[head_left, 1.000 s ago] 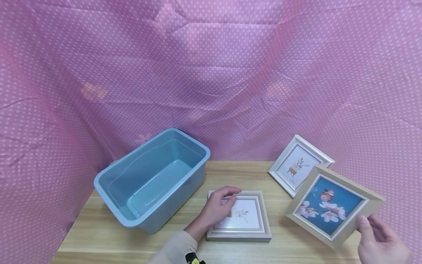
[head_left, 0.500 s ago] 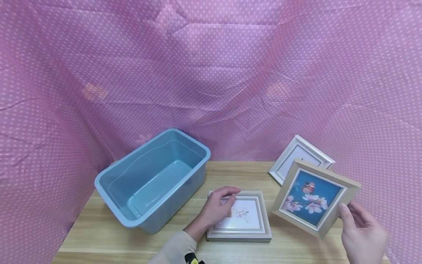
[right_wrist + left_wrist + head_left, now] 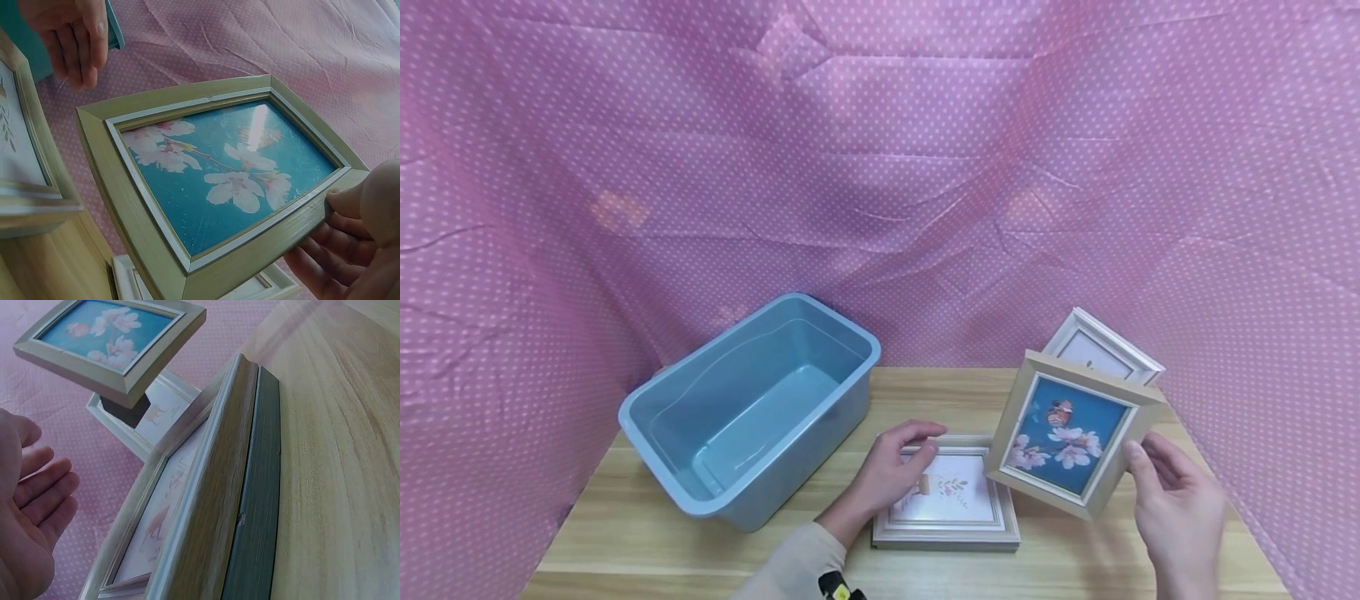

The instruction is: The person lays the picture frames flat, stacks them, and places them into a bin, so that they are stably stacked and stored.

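A beige picture frame (image 3: 1011, 421) with a blue picture of pink blossoms tilts in the air at the right. My right hand (image 3: 1180, 500) grips its right edge, thumb on the front and fingers behind. Left of it, a stack of picture frames (image 3: 947, 537) lies on the table. The top one (image 3: 134, 525) is pale with a white plant print, and a grey-green frame (image 3: 253, 506) is under it. Over the stack's left side hovers my left hand (image 3: 895, 471), fingers loosely extended and apart from the frames in the left wrist view (image 3: 31, 500).
A blue-grey plastic tub (image 3: 748, 417) stands at the left of the wooden table (image 3: 940, 392), with nothing in it. Behind the held frame, a white picture frame (image 3: 1131, 350) leans at the back right. Pink dotted cloth (image 3: 880, 183) hangs around the table's back and sides.
My right hand has carried the blossom frame leftward and slightly up, from the far right to beside the stack, covering more of the white frame. The left hand has stayed in place.
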`<state>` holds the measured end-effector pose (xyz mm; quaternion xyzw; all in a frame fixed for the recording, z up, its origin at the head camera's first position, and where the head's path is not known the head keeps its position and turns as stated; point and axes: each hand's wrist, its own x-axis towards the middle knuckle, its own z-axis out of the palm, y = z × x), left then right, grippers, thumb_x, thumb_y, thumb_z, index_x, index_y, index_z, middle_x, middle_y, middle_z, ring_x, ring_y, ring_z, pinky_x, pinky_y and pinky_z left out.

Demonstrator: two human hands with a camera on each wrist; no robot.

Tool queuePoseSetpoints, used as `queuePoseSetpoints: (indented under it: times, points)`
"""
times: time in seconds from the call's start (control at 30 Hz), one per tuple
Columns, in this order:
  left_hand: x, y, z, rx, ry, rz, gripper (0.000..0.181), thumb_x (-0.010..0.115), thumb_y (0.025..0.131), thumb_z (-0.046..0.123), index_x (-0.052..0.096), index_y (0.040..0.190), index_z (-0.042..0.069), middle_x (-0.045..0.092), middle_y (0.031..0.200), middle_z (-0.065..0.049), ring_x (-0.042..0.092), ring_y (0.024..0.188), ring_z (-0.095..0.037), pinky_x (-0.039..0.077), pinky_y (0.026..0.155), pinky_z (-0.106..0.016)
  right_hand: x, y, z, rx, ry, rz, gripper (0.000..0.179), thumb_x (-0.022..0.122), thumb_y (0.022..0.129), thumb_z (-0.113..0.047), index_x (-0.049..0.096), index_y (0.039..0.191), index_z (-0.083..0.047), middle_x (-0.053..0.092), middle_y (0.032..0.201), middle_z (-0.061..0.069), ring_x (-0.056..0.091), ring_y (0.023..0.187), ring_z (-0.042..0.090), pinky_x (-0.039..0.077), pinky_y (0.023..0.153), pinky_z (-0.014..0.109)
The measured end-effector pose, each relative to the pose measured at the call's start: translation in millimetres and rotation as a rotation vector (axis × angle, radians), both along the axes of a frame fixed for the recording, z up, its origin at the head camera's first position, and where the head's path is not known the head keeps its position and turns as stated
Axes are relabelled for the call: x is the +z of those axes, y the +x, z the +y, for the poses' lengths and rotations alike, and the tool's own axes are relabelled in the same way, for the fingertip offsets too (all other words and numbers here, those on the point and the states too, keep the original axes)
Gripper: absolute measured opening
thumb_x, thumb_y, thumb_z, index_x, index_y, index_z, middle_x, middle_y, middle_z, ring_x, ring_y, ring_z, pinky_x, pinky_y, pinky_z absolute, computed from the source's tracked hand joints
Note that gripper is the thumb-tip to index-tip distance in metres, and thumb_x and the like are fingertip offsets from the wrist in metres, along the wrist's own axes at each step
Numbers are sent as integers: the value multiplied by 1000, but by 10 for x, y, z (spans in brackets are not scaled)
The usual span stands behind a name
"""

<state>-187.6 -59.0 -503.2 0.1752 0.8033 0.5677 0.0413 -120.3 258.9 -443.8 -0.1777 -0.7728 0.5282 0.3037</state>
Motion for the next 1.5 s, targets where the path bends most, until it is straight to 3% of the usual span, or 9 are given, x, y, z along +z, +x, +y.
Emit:
queuePoseSetpoints:
  times: [0.2,0.5,0.7,0.93,1.13,1.33,1.4,1.5]
  points:
    - [0,-10,-8,-7,17,-25,36,66,107,33,70,140,18,70,145,0,61,142,-28,45,124,-57,16,-69,-106,21,11,29,32,75,100,-4,70,126,14,60,86,-43,64,77,-22,54,77,1]
    - [3,-19,-16,-32,24,2,41,71,105,30,68,143,15,69,147,-4,61,142,-32,46,122,-59,71,-147,-272,83,16,93,27,74,99,1,72,122,14,63,88,-41,66,80,-21,55,80,3]
    - [20,-20,-34,-33,29,-22,48,72,104,35,64,147,15,67,151,-3,60,143,-32,45,123,-59,87,-172,-372,111,31,94,25,74,99,0,73,120,13,63,89,-40,65,83,-22,56,80,3]
    - [22,-32,-87,-54,61,-32,51,74,103,33,61,151,17,62,156,-6,56,146,-35,42,124,-61,80,-196,-467,139,9,67,26,75,99,-1,75,122,10,74,97,-23,65,87,-21,56,81,4]
    - [-20,-39,-136,-54,82,-62,52,73,104,34,59,152,20,60,158,-5,54,148,-34,40,126,-61,73,-208,-527,183,-22,62,26,75,98,2,74,122,12,67,90,-34,67,85,-19,57,79,4]
    - [-33,-54,-198,-68,106,-22,53,72,105,28,57,153,12,59,158,-10,54,149,-35,41,127,-58,82,-205,-598,216,-34,86,26,75,97,5,74,121,13,66,89,-35,68,86,-18,57,81,5]
    - [-36,-64,-222,-74,109,-20,56,73,104,27,54,156,12,57,161,-9,52,151,-35,40,128,-56,80,-203,-617,225,-27,93,25,75,97,5,74,120,13,70,91,-30,68,86,-17,57,81,5]
    - [-59,-86,-263,-88,98,-22,66,74,104,31,48,161,13,49,168,-8,47,155,-38,37,130,-58,74,-202,-644,239,-10,96,24,75,97,6,75,119,12,80,97,-5,69,86,-16,58,81,5]
